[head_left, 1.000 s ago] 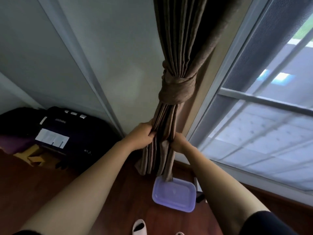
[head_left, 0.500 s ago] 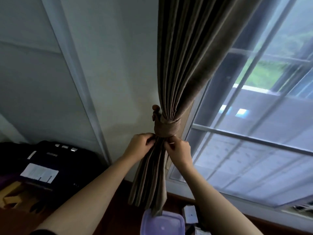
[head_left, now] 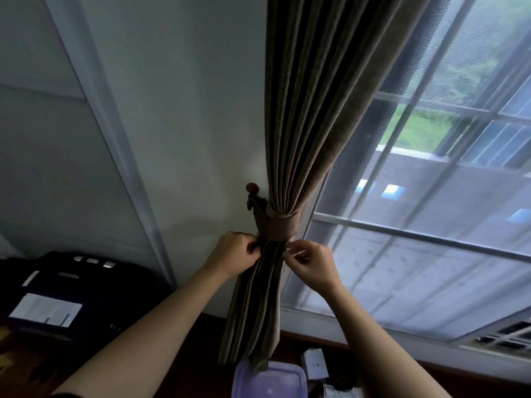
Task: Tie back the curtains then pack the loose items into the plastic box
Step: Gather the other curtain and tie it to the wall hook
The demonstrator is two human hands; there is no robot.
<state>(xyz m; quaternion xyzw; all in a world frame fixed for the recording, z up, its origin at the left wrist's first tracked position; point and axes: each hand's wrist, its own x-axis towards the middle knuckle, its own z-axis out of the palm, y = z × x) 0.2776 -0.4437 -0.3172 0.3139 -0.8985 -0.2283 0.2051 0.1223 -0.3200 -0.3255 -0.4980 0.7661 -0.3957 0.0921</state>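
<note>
The curtain (head_left: 301, 110) is a heavy brown cloth with a dull, faintly napped surface, gathered into narrow upright pleats that fan wide at the top and pinch to a waist beside the window (head_left: 431, 254); at that waist a flat band (head_left: 280, 226) of the same brown fabric wraps round it, looped onto a small round wooden knob (head_left: 252, 188) on the pale smooth wall (head_left: 186, 110); below the band the pleats hang in a tight column, their lower ends hanging in front of the plastic box (head_left: 270, 380), a translucent lilac container with rounded corners at the bottom edge of the view; the left hand (head_left: 234, 254) has its fingers curled, gripping the curtain's left folds just under the band; the right hand (head_left: 311, 261) pinches the right edge of the folds between thumb and forefinger at the same height; a small white carton (head_left: 314, 366) sits just right of the box; a black hard case (head_left: 71, 291) with a white label (head_left: 46, 313) lies at the left.
</note>
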